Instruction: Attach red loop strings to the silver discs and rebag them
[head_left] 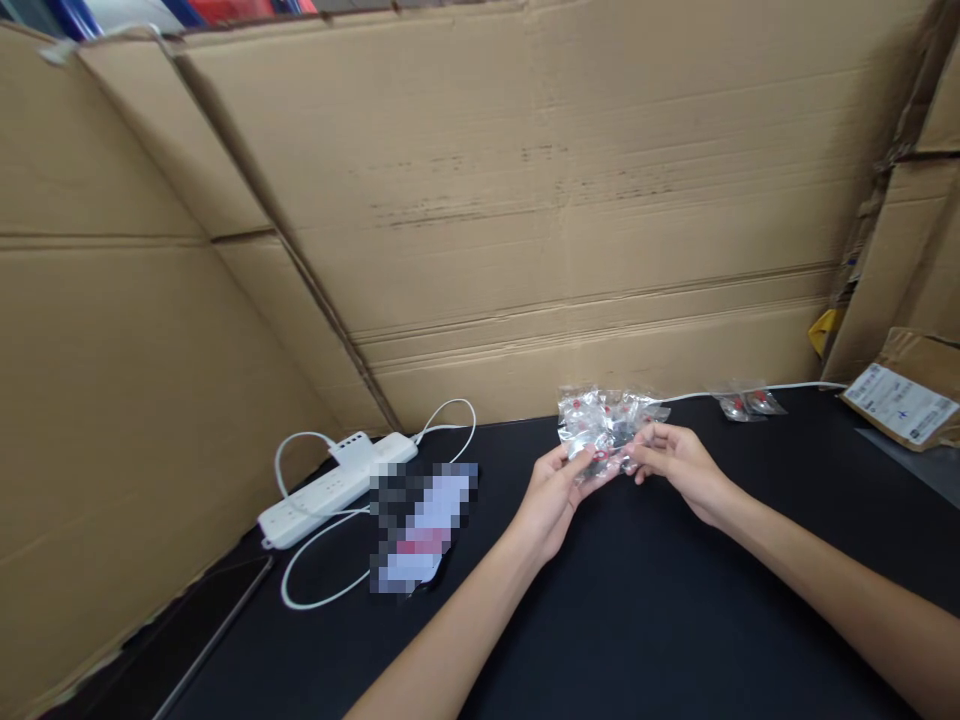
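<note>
My left hand (551, 495) pinches the lower left part of a small clear plastic bag with red marks, thumb on top. My right hand (682, 468) is closed at its right side, fingertips pinching the film. Just behind the fingers lies a cluster of crinkled clear plastic bags (589, 412) with small red and shiny bits inside. Glare and overlap hide where the held bag ends and the others begin. What the small contents are is too small to tell.
Two more small clear bags (746, 400) lie right of my hands. A brown package with a white label (900, 402) rests at far right. On the left are a white power strip (322, 495), looped white cables and a blurred-out phone-like object (427, 530). Cardboard walls (570, 200) surround the black table.
</note>
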